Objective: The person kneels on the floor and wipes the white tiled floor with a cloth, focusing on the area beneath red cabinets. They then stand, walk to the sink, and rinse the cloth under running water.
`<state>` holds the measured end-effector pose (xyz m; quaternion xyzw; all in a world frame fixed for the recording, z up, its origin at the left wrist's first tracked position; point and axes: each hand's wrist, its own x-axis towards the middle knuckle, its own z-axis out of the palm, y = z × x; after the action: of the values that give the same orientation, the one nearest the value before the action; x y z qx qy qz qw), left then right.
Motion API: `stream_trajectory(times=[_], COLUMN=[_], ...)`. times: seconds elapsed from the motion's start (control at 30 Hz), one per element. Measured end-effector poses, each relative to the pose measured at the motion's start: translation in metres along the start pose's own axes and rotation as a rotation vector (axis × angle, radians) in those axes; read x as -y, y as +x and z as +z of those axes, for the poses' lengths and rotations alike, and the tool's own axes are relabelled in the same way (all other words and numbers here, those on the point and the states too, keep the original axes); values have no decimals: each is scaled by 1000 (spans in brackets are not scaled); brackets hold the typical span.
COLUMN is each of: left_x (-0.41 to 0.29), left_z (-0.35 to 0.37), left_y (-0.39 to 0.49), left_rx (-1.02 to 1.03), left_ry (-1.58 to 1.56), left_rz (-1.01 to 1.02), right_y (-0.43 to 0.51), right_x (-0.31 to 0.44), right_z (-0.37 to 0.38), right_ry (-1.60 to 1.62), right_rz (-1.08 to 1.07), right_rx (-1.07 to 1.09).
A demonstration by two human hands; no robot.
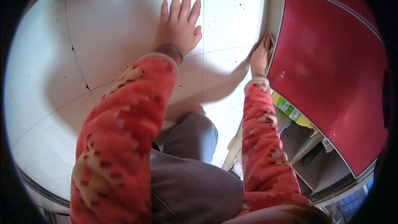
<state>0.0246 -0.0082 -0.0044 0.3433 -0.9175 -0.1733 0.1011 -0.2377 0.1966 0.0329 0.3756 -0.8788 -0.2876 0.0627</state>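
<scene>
My left hand [181,29] is palm down over the white tiled floor [108,34], its fingers spread and nothing in them. Whether the palm presses on the tile cannot be told. A dark band [170,49] circles that wrist. My right hand [260,56] reaches to the foot of the cabinet, at the pale base strip [275,9] beside a red cabinet door [326,68]. Its fingers are close together and point along the strip. A small dark patch shows by the fingertips; whether they hold anything is hidden.
Dark crumbs [240,5] are scattered on the tiles near the cabinet. Behind the red door, cabinet shelves [307,149] hold a yellow bottle [292,112] with a green label. My bent knee [192,133] is between my arms. A blue object [351,200] shows at lower right.
</scene>
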Motion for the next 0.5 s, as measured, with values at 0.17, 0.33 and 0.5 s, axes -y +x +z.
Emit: stream_trajectory(times=[0.17, 0.33, 0.5], left_x=[0, -1, -1], left_z=[-1, -1, -2], left_y=[-1, 2, -2], left_rx=[34, 37, 54], left_ry=[-3, -6, 19], left_rz=[-7, -19, -8], right_y=[7, -58, -41], right_x=[2, -3, 5], right_z=[9, 12, 16], right_ry=[192, -60, 189], right_rz=[-6, 248, 244], right_rx=[-199, -62, -257])
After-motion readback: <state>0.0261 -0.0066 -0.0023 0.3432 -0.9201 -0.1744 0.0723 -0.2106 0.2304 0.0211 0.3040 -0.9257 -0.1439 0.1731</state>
